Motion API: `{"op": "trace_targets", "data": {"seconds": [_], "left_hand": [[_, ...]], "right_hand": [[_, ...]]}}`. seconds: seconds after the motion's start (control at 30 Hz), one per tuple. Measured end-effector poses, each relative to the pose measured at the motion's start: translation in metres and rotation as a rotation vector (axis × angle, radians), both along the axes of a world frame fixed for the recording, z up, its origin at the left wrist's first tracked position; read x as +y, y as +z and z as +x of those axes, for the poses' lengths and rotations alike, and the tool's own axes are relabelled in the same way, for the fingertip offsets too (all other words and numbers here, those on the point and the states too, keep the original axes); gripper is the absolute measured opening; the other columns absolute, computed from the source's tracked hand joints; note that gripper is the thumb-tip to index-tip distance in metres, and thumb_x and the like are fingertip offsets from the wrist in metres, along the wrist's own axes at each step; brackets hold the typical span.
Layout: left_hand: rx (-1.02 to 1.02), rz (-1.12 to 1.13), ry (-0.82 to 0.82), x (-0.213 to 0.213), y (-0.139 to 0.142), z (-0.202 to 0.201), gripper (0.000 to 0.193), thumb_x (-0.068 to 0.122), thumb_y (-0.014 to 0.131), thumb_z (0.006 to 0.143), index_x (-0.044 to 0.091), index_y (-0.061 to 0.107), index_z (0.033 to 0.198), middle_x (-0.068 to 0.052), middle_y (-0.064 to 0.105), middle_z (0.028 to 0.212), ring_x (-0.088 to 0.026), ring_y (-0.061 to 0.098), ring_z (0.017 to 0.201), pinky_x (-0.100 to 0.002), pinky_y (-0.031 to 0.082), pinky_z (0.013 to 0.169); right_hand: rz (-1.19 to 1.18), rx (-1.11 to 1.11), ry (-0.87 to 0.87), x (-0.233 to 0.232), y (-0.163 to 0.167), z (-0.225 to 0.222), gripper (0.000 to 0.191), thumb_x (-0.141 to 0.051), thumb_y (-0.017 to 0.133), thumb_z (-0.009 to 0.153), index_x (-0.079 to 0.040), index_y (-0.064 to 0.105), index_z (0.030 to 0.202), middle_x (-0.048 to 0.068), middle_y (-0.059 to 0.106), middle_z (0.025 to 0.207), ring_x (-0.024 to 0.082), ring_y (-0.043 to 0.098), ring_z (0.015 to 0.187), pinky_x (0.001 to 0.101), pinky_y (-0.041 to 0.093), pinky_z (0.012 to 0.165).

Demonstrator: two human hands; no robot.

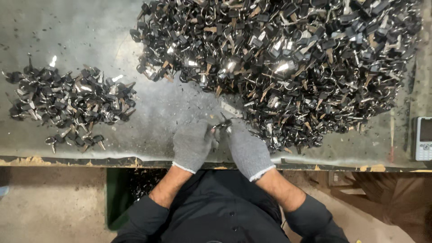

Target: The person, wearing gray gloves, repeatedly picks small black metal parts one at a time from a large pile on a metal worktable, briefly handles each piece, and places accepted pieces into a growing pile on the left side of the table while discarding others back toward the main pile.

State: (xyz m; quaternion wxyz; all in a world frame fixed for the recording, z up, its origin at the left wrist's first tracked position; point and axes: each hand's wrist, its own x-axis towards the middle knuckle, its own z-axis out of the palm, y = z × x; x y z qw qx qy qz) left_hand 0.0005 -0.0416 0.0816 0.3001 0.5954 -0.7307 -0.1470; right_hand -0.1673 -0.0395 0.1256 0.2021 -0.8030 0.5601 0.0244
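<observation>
Both hands wear grey knit gloves and meet at the near edge of the table (135, 103), wrists resting close to its rim. The left hand (192, 144) is curled, fingers folded inward toward the right; its fingertips pinch a small dark key set (220, 125) at the point where the two hands touch. The right hand (248, 150) is likewise curled, thumb and forefinger closed on the same key set from the other side. The key set sits between the two hands, just above the table surface, directly at the near fringe of the large pile (288, 63); whether it touches the table cannot be told. The large pile, made of black-headed keys on metal rings, covers the far right part of the table and reaches down to the right hand. A small pile (67, 101) of the same keys lies well apart on the left side of the table. A phone (423, 138) with a keypad lies at the right edge of the table. A green bin (119, 198) stands below the table edge, beside the left forearm. The sleeves are dark and pushed up above the wrists
</observation>
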Motion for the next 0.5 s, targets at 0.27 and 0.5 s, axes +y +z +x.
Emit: {"op": "trace_targets", "data": {"seconds": [0.27,0.5], "left_hand": [[0.052,-0.036,-0.13,-0.002,-0.005,0.005,0.01,0.01,0.074,0.076,0.009,0.067,0.083,-0.012,0.065,0.075,-0.036,0.065,0.069,-0.051,0.05,0.062],[0.089,-0.055,-0.111,0.001,0.0,0.009,0.016,0.011,0.075,0.076,0.008,0.07,0.091,-0.012,0.065,0.077,-0.034,0.066,0.069,-0.047,0.05,0.062]], "right_hand": [[-0.162,-0.023,-0.044,-0.005,-0.009,0.005,0.014,-0.01,0.058,0.091,-0.002,0.058,0.102,0.021,0.064,0.102,0.034,0.072,0.095,0.037,0.061,0.065],[0.001,-0.145,-0.125,-0.009,-0.023,0.002,0.031,-0.024,0.058,0.099,0.004,0.056,0.112,0.024,0.065,0.101,0.04,0.07,0.088,0.0461,0.059,0.069]]}}
